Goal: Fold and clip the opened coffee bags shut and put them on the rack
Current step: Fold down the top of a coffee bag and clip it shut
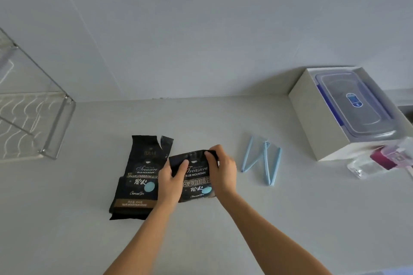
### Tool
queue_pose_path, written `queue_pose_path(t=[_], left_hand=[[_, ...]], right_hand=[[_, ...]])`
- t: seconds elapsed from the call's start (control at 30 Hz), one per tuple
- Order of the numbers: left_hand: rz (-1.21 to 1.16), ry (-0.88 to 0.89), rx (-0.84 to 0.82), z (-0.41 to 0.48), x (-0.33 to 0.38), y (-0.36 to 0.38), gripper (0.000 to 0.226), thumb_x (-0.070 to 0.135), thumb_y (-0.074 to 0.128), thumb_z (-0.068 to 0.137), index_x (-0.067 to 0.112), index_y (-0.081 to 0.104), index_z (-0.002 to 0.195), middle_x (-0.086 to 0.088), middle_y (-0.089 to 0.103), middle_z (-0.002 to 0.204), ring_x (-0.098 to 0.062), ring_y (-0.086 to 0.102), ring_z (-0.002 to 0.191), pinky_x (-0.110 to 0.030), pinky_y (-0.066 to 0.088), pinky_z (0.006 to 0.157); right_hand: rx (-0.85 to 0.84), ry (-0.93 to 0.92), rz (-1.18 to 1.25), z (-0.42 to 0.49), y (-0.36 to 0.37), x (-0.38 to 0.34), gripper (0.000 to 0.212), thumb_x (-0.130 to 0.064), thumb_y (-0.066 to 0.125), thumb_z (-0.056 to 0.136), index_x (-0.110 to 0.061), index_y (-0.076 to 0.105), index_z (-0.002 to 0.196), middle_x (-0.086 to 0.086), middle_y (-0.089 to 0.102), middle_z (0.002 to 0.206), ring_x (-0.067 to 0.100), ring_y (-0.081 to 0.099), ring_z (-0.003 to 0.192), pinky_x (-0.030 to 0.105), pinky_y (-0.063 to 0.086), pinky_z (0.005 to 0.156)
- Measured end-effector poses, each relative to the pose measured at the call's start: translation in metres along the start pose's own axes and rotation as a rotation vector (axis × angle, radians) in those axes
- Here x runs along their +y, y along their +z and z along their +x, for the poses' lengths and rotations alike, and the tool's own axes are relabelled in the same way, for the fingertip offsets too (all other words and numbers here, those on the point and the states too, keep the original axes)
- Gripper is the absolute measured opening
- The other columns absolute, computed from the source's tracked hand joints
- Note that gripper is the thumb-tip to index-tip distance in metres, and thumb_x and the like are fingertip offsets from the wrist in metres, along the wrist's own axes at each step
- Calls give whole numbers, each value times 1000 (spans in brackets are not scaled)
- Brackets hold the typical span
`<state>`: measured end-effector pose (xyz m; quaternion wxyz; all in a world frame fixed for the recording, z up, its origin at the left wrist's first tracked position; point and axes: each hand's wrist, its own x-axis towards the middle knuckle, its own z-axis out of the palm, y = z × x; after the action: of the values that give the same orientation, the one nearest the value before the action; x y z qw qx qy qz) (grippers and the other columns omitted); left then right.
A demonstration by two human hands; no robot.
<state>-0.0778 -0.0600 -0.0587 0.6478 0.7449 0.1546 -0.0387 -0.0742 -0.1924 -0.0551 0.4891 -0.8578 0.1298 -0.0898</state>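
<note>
**Both hands folding the top of the right bag**

Nearest the camera are the two bare forearms, which reach forward over the desk (290,219). The left hand (171,179) and the right hand (222,171) both pinch the upper edge of the right coffee bag (196,182), which lies flat on the desk with its top turned down.

The fold looks loose, I think. If one hand lets go to take a clip, the stiff foil may spring open again, and beans could spill.

Just left of the left hand lies the second coffee bag (139,176), its torn top not yet folded. The blue clips (261,161) lie near, to the right of the right hand, with nothing between. Beyond them stands a white box (312,123) with a plastic container (355,105). The wire rack (51,127) is well apart on the far left; the second bag lies partly on that way.
</note>
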Motion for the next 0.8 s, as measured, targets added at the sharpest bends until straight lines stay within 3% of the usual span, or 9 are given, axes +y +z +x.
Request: queue_pose_path(t=[0.1,0.23,0.37,0.5,0.6,0.7,0.8], left_hand=[[50,34,193,-9,-4,13,19,30,60,87,11,57,86,-7,66,83,-20,64,80,-35,54,72],[95,157,337,-16,-3,21,14,25,60,87,12,56,91,-6,62,89,-18,60,85,-28,50,76],[26,0,362,-12,-4,25,29,32,57,88,3,60,89,-8,66,84,-17,64,78,-24,49,64],[-32,-58,318,-2,-3,21,35,36,55,88,15,55,61,0,61,62,-8,61,57,-28,48,56],[-62,-81,247,8,-1,17,47,39,53,88,12,48,50,-2,56,51,-11,54,46,-26,44,47],[-52,-49,145,13,1,13,50,46,47,86,11,44,50,-4,51,48,-17,49,46,-29,43,47],[-48,-8,-32,19,-2,3,48,49,47,84,7,52,63,-11,61,62,-24,60,58,-36,50,57]], right_hand=[[24,-21,-2,7,12,2,19,-23,49,93,-22,45,74,1,58,65,27,51,67,37,42,64],[37,-27,0,10,15,-1,25,-27,43,94,-22,41,70,-6,47,54,26,46,57,31,35,59],[79,71,35,15,19,-6,31,-31,45,95,-20,41,66,1,48,51,23,42,51,37,35,49],[174,188,101,11,25,-3,33,-32,47,94,-18,44,65,-2,48,52,9,37,48,22,31,46],[249,245,130,4,27,-2,37,-30,47,95,-20,40,60,-5,41,49,8,34,47,21,31,45],[268,306,188,5,27,-7,42,-30,47,95,-22,34,55,-7,35,49,7,29,48,25,29,48],[258,339,308,9,22,-8,39,-28,52,94,-21,43,56,-6,42,51,10,39,51,32,36,52]])
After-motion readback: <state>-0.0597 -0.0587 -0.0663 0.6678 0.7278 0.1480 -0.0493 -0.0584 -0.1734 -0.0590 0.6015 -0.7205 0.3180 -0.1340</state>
